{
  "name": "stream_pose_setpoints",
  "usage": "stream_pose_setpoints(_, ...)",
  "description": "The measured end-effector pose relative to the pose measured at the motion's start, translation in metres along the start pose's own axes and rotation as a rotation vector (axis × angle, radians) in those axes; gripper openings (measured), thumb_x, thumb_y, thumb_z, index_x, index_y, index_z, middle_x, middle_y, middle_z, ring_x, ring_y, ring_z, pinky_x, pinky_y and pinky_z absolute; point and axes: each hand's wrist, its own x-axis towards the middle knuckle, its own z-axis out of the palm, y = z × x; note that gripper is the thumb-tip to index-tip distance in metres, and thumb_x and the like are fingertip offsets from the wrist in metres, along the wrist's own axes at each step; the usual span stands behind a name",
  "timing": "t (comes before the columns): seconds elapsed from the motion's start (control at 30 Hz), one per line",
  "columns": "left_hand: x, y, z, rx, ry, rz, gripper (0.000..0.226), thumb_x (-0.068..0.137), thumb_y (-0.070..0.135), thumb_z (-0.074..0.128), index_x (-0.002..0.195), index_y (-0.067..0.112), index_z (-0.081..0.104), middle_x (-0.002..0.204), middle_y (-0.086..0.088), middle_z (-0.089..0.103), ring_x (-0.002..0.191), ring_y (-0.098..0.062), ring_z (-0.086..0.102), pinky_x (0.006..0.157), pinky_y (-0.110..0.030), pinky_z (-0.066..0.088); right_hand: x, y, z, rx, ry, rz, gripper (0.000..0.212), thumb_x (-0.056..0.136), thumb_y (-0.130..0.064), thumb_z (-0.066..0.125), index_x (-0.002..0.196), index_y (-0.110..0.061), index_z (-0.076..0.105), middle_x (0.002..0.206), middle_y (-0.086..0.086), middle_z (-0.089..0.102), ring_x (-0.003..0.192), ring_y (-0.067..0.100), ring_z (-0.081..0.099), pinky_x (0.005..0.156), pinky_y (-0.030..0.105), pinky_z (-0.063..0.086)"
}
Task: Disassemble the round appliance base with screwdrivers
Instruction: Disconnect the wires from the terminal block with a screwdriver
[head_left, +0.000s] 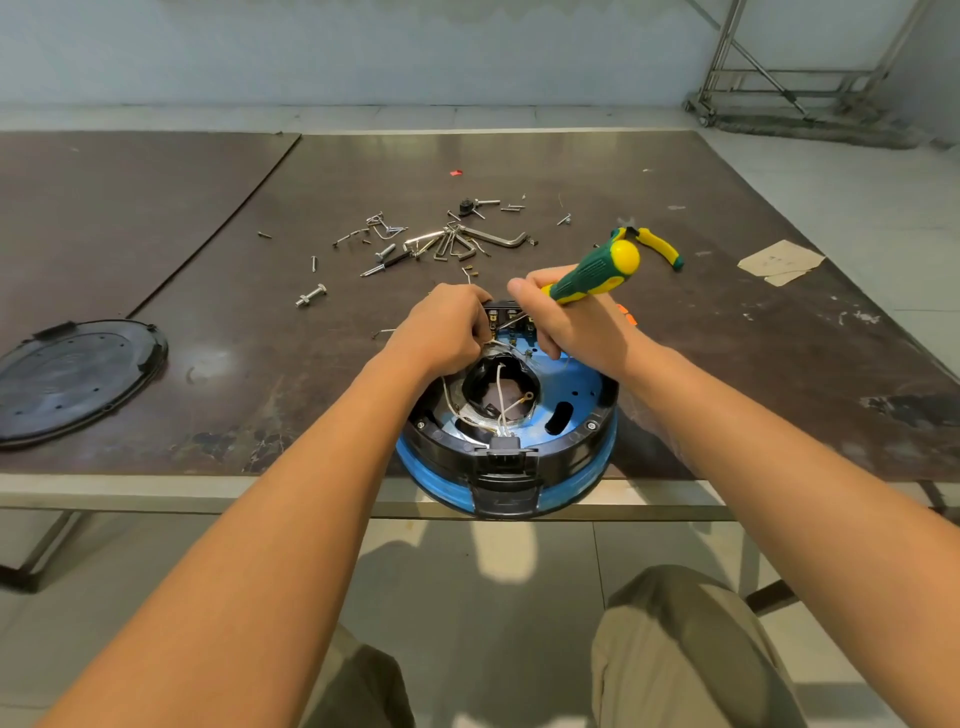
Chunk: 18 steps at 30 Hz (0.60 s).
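Farthest left, one black round cover lies flat on the counter, well apart from everything else. Further right, one large bolt lies alone. Behind it is a loose scatter of screws and a fanned bunch of hex keys, too tangled to count.

The left hand reaches to the far side of the one base. Its fingers are curled down onto the far rim, beside some white wires; exactly what they pinch is hidden. The base sits open at the near edge of the counter, overhanging it a little, between the two forearms. It shows a black ring, a blue floor and white wires in a central hole.

The right hand is just beside the left. Its fingers are clamped round the handle of the one green-and-yellow screwdriver. The handle tilts up and to the right, and the shaft slants down between the hands to the base's far side.

One pair of pliers with yellow-green grips lies behind the handle. A scrap of paper lies near the right edge.
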Motion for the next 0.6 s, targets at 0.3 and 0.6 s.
stream_pose_setpoints(0.3,-0.002,0.002,-0.002,-0.002,0.002,-0.002,0.018,0.081,0.002,0.065,0.086,0.015,0.077,0.144,0.005,0.054,0.114,-0.021,0.058,0.087,-0.035,0.05,0.003,0.0,0.005,-0.043,0.051,-0.001,0.051,0.109,-0.019,0.048,0.062,0.0,0.044,0.049,0.022,0.045,0.04,0.024,0.05,0.061,0.047,0.052)
stream_pose_setpoints(0.6,-0.003,0.003,-0.002,-0.003,-0.002,-0.006,0.02,0.08,0.0,0.066,0.089,0.013,0.079,0.145,0.003,0.053,0.118,-0.022,0.058,0.095,-0.041,0.051,0.024,0.001,0.006,-0.022,0.15,0.138,0.047,0.105,-0.029,0.05,0.062,-0.013,0.039,0.046,0.016,0.045,0.033,0.02,0.046,0.052,0.029,0.046)
